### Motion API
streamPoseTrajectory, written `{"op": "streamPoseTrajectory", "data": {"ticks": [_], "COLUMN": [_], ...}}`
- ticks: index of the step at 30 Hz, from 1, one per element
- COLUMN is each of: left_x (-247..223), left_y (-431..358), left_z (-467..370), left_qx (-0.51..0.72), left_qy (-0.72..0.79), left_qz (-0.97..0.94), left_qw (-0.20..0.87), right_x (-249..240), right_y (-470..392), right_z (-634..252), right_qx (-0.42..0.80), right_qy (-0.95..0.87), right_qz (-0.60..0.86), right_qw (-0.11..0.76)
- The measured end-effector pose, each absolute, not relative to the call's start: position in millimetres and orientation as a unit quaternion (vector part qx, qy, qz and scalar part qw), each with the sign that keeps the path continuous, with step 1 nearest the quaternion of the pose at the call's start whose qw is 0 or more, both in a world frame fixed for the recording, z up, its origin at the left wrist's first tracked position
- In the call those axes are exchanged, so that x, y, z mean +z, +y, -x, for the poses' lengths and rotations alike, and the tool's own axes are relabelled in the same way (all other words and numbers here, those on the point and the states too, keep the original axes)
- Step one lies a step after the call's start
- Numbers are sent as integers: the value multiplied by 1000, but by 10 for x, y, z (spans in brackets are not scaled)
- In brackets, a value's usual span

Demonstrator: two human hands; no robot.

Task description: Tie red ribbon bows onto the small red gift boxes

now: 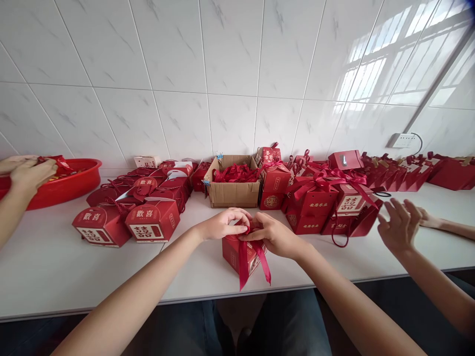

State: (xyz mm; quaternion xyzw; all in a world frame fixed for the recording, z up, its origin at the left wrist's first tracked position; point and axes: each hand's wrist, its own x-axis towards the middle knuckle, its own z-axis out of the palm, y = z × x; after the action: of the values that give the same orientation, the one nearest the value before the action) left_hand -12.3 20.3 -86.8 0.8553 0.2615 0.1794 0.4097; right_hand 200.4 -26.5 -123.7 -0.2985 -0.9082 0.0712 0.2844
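Note:
A small red gift box (232, 253) stands near the table's front edge, turned at an angle. Both my hands meet over its top. My left hand (227, 223) pinches the red ribbon (243, 264) from the left, thumb and fingers together. From the right, my right hand (270, 234) has its fingers closed on the same ribbon, close to the knot area, which the fingers partly hide. Two loose ribbon ends hang down the front of the box.
Behind is a cardboard box (233, 194) of red ribbons. Red boxes (151, 222) stand left, more (311, 207) right. Far left, another person's hands are over a red basin (74, 184). A person's raised hand (399, 225) and another hand (428, 218) are at right.

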Motion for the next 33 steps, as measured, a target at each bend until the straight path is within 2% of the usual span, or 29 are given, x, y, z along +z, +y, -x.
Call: {"op": "streamPoseTrajectory", "data": {"ticks": [16,26,33], "left_x": [-1003,-996,-935], "left_y": [195,211,142], "left_z": [114,87,106], "left_qx": [236,243,261], "left_qy": [268,297,299], "left_qz": [-784,-768,-767], "left_qw": [508,513,505], "right_x": [-1231,-1250,-1271], "right_y": [-270,-265,-253], "right_z": [-2006,-2011,-2016], "right_qx": [74,62,121], "right_qy": [-907,-908,-890], "right_qz": [306,303,272], "right_qw": [281,283,345]}}
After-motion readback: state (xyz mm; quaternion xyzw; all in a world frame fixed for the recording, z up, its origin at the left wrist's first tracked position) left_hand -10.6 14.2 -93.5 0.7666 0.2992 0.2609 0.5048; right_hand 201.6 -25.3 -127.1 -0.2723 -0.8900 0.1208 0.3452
